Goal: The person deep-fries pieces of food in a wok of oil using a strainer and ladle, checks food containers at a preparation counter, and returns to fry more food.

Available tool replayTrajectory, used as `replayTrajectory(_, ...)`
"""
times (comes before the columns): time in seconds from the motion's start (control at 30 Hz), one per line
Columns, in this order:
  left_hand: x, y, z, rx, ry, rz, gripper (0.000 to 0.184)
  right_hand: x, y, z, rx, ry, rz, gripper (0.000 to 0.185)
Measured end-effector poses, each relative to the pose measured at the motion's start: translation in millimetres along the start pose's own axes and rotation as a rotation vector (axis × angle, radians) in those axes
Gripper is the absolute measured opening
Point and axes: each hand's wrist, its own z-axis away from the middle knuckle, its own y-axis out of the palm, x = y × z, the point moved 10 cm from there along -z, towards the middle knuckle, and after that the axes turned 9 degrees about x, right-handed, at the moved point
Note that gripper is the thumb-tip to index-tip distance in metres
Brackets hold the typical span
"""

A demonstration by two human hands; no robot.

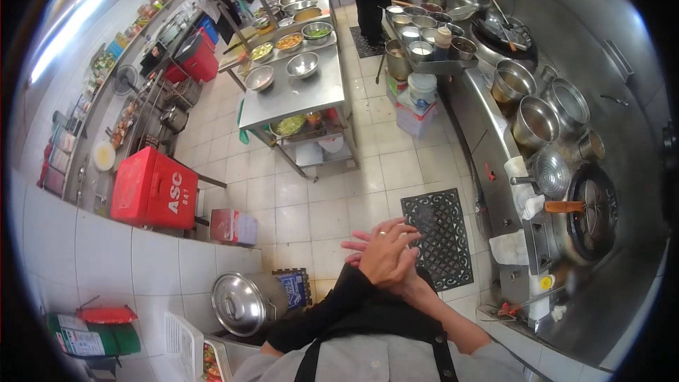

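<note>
In front of my body my two hands meet palm to palm, crossed over each other. My left hand lies on top, a ring on one finger and a black sleeve on its forearm; its fingers stretch across the other hand. Beneath it is my right hand, largely covered, with outstretched fingertips showing past the left side. Neither hand shows an object in it. Below them are my black apron and grey shirt. A black rubber mat lies on the floor just beyond.
Along the right runs a steel cooking counter with a wok, pots and a strainer. A steel table with bowls stands ahead. At left are a red cooler box and a lidded pot. A person stands at the back.
</note>
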Motion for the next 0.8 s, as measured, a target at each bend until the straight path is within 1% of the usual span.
replayTrajectory(0.07,14,14,-23,0.020,0.130,0.074,0.045,27,-17,-1,-0.151,-0.024,0.076,0.102)
replayTrajectory(0.1,21,20,-33,0.031,0.200,0.117,0.043,39,-28,-1,-0.200,-0.040,0.061,0.101)
replayTrajectory(0.2,59,31,-66,0.053,0.461,0.244,0.039,76,-51,-7,-0.308,-0.129,0.103,0.091)
replayTrajectory(0.23,71,34,-78,0.058,0.562,0.290,0.037,88,-57,-11,-0.389,-0.141,0.142,0.088)
replayTrajectory(0.27,81,31,-92,0.036,0.576,0.359,0.036,100,-65,-18,-0.466,-0.150,0.183,0.085)
replayTrajectory(0.3,88,18,-108,0.004,0.578,0.411,0.036,103,-85,-26,-0.484,-0.194,0.067,0.064)
replayTrajectory(0.37,106,-6,-134,-0.058,0.417,0.529,0.036,118,-109,-41,-0.611,-0.212,0.138,0.060)
replayTrajectory(0.4,128,-8,-144,-0.043,0.374,0.469,0.034,132,-114,-53,-0.677,-0.221,0.177,0.058)
replayTrajectory(0.47,192,2,-162,-0.019,0.286,0.362,0.031,151,-120,-89,-0.751,-0.159,0.175,0.055)
replayTrajectory(0.5,226,12,-169,-0.100,0.279,0.171,0.022,160,-121,-103,-0.795,-0.118,0.180,0.054)
replayTrajectory(0.6,276,-21,-192,-0.126,0.284,-0.072,0.015,184,-104,-180,-0.611,0.043,0.220,0.057)
replayTrajectory(0.63,294,-39,-203,-0.142,0.247,-0.052,0.014,182,-123,-194,-0.601,0.075,0.239,0.061)
replayTrajectory(0.73,332,-73,-227,-0.176,0.153,0.022,0.014,196,-119,-262,-0.525,0.116,0.279,0.062)
replayTrajectory(0.77,347,-80,-234,-0.182,0.136,0.037,0.014,200,-121,-274,-0.583,0.128,0.290,0.062)
replayTrajectory(0.8,362,-87,-238,-0.183,0.119,0.049,0.014,204,-117,-289,-0.585,0.130,0.298,0.062)
